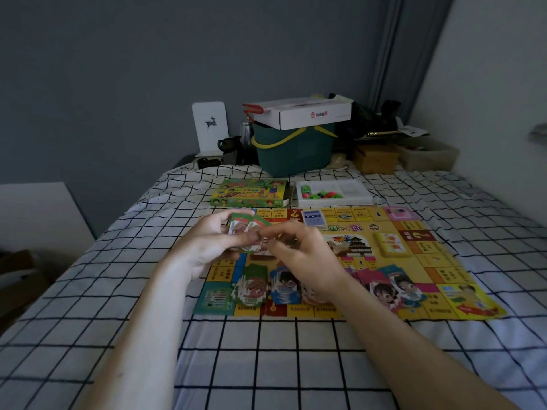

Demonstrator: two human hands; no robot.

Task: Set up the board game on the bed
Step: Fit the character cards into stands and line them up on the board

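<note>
Near strip of checked bedsheet bare — open passage below game board. Bare sheet too on both sides of board. Board's near edge crowded: overlapping play-money stacks. Blue card deck and yellow card deck sit mid-board. Behind board, game box and white parts tray block far reach; green basket beyond — gap between box and tray seemingly narrow.

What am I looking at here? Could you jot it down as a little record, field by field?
place: bed with a checked cover
board: game board lies flat on the bed
left hand: left hand holds a fan of green notes
right hand: right hand pinches at those notes
piles on board: green pile, blue pile, pink pile
behind board: game box, white tray of coloured pieces
</note>
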